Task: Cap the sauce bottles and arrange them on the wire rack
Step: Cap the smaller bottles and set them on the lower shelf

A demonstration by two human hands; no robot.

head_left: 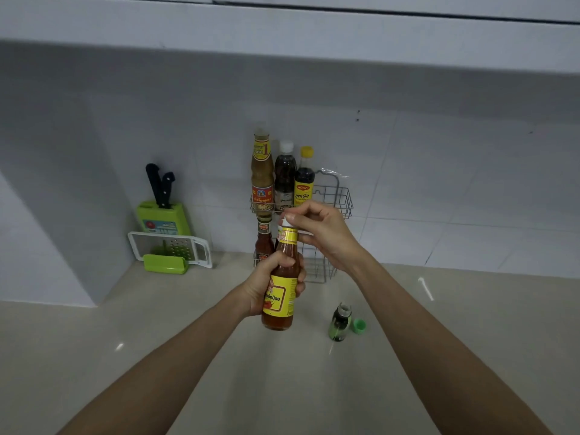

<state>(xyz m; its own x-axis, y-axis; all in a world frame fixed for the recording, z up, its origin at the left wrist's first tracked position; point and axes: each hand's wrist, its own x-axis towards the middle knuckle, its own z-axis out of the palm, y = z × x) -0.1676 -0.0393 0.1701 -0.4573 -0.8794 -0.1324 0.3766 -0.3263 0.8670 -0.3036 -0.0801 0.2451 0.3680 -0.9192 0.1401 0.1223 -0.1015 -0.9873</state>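
Note:
My left hand (270,282) grips an orange chili sauce bottle (281,296) with a yellow label, held upright above the counter. My right hand (320,233) pinches a white cap (285,222) right at the bottle's mouth. On the counter to the right stands a small green bottle (339,322), uncapped, with its green cap (359,326) lying beside it. The wire rack (340,199) stands against the wall. Its upper shelf holds three capped bottles (284,177). A red sauce bottle (264,241) stands on the lower shelf.
A green knife block (163,215) with two black-handled knives stands at the left against the wall, with a white and green grater (171,251) leaning in front of it. A cabinet overhangs the counter. The rack's right half holds no bottles.

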